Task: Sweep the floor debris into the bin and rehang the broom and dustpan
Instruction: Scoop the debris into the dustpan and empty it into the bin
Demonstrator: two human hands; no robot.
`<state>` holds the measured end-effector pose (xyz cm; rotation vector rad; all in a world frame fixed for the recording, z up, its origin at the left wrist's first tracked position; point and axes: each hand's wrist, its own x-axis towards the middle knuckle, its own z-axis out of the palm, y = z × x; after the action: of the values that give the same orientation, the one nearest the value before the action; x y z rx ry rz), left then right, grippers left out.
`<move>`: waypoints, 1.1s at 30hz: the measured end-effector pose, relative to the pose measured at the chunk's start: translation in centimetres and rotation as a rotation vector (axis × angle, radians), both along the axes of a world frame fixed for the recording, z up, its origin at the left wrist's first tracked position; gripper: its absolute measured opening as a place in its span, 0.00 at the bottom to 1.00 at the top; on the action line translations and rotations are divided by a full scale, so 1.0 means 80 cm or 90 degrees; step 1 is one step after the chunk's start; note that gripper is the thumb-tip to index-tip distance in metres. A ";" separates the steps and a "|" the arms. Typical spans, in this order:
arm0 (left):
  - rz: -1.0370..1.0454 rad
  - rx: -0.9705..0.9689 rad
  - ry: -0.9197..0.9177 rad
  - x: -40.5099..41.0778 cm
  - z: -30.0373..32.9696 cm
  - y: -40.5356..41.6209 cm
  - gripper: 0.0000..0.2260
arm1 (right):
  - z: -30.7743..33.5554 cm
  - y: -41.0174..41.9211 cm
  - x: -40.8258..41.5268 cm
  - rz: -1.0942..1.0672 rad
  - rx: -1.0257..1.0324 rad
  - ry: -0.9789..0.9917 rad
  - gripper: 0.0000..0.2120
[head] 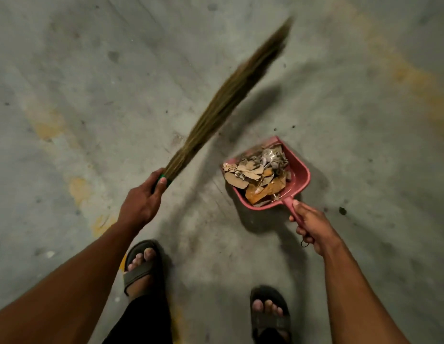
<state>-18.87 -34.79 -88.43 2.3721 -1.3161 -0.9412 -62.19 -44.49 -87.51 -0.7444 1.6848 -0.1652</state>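
On the left of the grey, stained concrete floor (67, 58), with its rough surface and faded yellow paint patches, the left hand (141, 202) is wrapped around the green-banded neck of a long soft grass broom (216, 105), thumb laid along the binding. The broom's bundle of thin tan-olive fibres runs up and to the right from the fist, narrowing to a wispy, blurred tip near the top middle of the floor; whether that tip touches the concrete cannot be told. A soft shadow lies on the floor beside the fibres.

Below, a foot in a dark strapped sandal (142, 266) stands on the floor near the bottom edge, and a second sandalled foot (269, 314) stands further right.

Right of the broom, well apart from it, is a pink plastic dustpan (299, 181) with a shallow scoop, raised side walls and a slim straight handle. Heaped inside it is a pile of debris (258, 177): torn brown cardboard scraps, an orange piece, dry leaves and a grey dusty tangle. The right hand (312, 229) is curled around the handle, with a small dark loop hanging below the fingers. Whether the pan rests on the floor or is lifted cannot be told. Small dark specks dot the concrete to the right.
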 end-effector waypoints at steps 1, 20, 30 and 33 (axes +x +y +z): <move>0.008 0.004 -0.018 -0.001 -0.006 -0.013 0.23 | 0.000 -0.005 -0.008 -0.006 0.001 0.006 0.12; -0.235 0.119 0.011 -0.023 -0.076 -0.103 0.24 | -0.013 -0.148 -0.028 0.115 -0.023 0.136 0.11; -0.167 0.052 0.038 -0.046 -0.036 -0.033 0.23 | -0.014 -0.081 -0.058 0.056 0.001 0.063 0.14; -0.076 0.031 0.029 -0.039 -0.036 -0.007 0.24 | -0.008 -0.064 -0.059 0.081 0.009 0.054 0.14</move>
<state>-21.96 -35.38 -91.29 2.3147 -1.4467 -1.0655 -66.91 -49.59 -88.18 -0.8560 1.7109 -0.0334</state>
